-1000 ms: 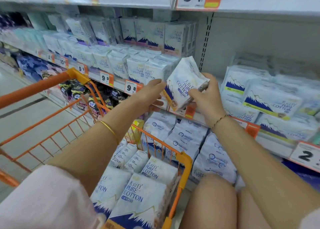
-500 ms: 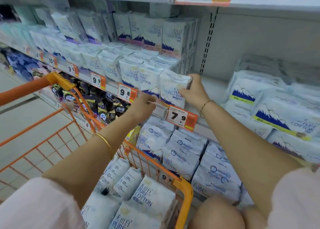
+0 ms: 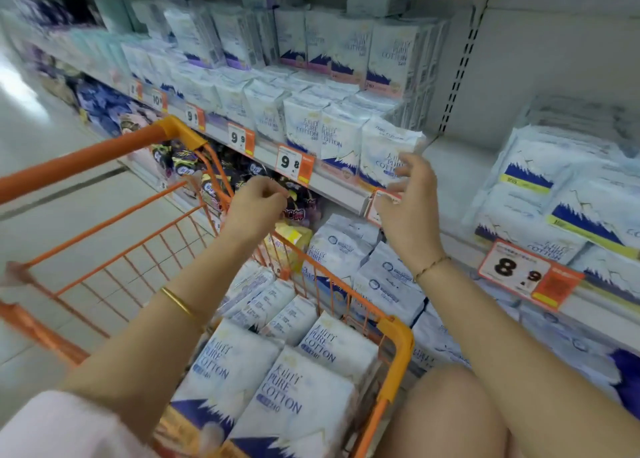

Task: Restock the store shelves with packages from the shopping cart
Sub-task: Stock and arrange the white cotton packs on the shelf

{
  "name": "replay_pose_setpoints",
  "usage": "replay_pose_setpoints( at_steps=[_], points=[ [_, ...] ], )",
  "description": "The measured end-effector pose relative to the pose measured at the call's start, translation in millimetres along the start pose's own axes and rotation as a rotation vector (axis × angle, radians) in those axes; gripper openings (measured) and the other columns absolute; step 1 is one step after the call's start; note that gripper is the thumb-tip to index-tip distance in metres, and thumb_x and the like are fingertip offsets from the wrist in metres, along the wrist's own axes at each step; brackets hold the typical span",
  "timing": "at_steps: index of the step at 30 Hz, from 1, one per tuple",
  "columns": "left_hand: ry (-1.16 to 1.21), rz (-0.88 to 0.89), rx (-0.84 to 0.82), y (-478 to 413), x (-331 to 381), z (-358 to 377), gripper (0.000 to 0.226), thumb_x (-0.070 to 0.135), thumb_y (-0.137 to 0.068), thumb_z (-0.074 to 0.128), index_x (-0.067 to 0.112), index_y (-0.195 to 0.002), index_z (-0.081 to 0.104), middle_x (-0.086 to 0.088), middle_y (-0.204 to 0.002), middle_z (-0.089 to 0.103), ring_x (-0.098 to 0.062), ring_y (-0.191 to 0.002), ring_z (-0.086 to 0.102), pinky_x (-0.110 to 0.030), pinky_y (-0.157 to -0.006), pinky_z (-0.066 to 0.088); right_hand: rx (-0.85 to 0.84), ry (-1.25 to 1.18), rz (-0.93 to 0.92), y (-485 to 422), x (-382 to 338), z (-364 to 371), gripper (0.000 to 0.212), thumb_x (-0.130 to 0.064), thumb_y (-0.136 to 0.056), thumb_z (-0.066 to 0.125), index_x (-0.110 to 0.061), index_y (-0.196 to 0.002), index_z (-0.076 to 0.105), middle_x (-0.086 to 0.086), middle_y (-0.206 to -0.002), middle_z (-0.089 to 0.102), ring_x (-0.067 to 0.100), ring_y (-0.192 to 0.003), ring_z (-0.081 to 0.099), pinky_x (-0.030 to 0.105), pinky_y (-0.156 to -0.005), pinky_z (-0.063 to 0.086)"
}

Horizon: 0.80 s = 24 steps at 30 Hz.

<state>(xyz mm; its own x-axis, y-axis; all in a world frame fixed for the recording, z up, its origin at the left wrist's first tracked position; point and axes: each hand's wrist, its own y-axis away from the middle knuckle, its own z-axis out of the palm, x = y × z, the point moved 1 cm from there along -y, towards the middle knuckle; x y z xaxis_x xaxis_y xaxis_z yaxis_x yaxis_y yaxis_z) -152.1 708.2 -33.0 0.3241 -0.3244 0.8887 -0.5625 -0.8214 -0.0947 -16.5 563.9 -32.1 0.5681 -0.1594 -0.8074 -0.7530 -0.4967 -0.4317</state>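
Note:
A white "Pure Cotton" package stands upright at the right end of a row on the middle shelf. My right hand hovers just in front of it, fingers loosely spread, holding nothing. My left hand hangs over the orange cart with loosely curled fingers, also empty. Several more white packages lie stacked in the cart below my arms.
Bare shelf space lies to the right of the placed package, then stacks of larger packs. Price tags line the shelf edge. The cart handle crosses at left. A lower shelf holds more packs. My knees are at bottom right.
The package I held in both hands now stands on the shelf. Both hands have let go and drawn back toward the cart.

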Motion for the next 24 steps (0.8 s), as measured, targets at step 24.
replay_pose_setpoints(
  at_steps=[24],
  points=[
    [-0.488,-0.001,-1.134,13.8,-42.6,29.9,0.023,0.037,-0.087,0.061,0.022,-0.102,0.070,0.009,-0.101,0.068,-0.005,-0.095,0.061,-0.022,-0.089,0.044,-0.377,0.560,-0.317,28.9,26.3,69.4,0.037,-0.021,-0.092,0.055,-0.008,-0.124,0.045,0.011,-0.123,0.047,0.031,-0.100,0.055,0.037,-0.064,0.046]
  ],
)
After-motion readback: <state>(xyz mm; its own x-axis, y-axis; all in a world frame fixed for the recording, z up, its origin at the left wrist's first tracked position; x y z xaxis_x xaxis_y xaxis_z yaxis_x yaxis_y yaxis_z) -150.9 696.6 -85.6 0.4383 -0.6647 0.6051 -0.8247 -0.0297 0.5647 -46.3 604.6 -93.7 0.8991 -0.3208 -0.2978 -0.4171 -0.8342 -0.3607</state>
